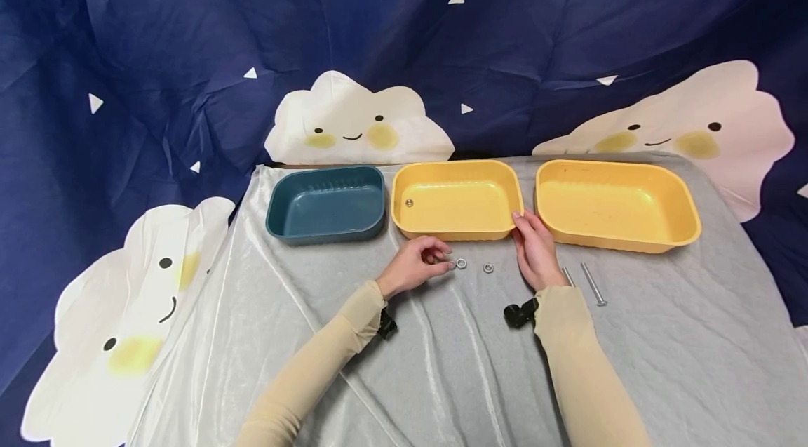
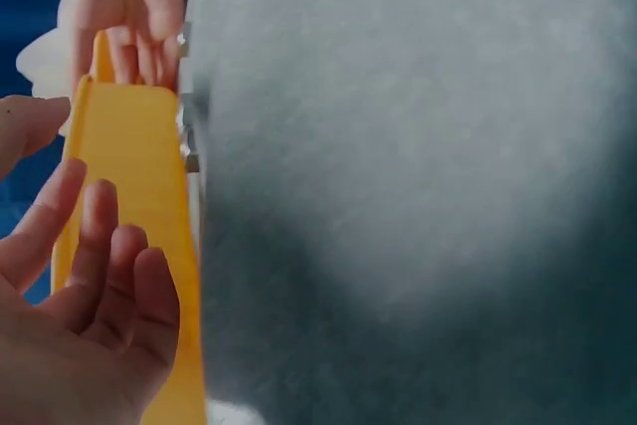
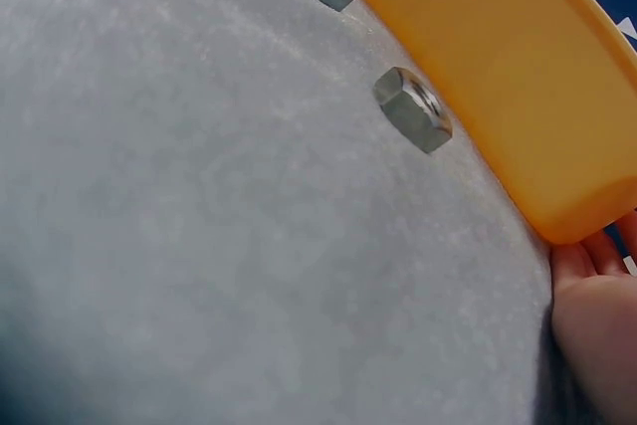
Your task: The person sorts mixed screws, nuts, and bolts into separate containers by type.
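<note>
Head view only: a nut (image 1: 409, 203) inside the middle yellow tray (image 1: 461, 207)

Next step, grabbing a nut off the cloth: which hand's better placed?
Left, I'd say. The left hand has its thumb tip right by the nearest nuts. The right hand is farther from those and touches the right end of the middle yellow tray.

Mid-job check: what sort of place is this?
Probably a staged indoor tabletop set-up: a cloud-print fabric backdrop hangs behind, and three plastic bins stand in a row on grey cloth, with loose nuts in front.
</note>
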A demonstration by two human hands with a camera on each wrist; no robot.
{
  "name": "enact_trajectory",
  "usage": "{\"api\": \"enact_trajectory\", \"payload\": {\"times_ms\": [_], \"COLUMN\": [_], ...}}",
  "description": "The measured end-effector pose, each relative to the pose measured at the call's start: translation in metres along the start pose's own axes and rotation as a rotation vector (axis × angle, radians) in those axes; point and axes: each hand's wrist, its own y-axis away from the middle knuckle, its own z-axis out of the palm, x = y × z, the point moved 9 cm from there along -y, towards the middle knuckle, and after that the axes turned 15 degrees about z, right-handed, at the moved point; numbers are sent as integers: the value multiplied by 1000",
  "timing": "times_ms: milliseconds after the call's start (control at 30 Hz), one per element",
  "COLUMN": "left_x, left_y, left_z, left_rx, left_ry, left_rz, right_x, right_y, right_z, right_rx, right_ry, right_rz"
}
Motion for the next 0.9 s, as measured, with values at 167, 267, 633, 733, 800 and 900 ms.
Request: {"api": "enact_trajectory", "payload": {"times_ms": [167,267,633,733,800,900], "left_x": [-6,-7,-12,-14,-16,-15], "left_y": [0,-1,-4,-4,-4,-5], "left_z": [6,8,12,12,13,14], "left_rx": [-30,-42,-76,-87,-100,-116], "left_ry": [-81,-113,-220,-246,-266,-297], "left_rz": [-20,-14,-14,-39,-49,-54], "right_x": [0,0,1,0,0,0], "right_y": [1,0,-1,-1,-1,0], "right_z": [0,0,1,1,1,1], "right_rx": [-2,-4,-13,-17,-19,-20], "right_ry": [-11,-4,-5,-7,-6,-9], "right_rz": [-2,-1,-10,-8,-7,-4]}}
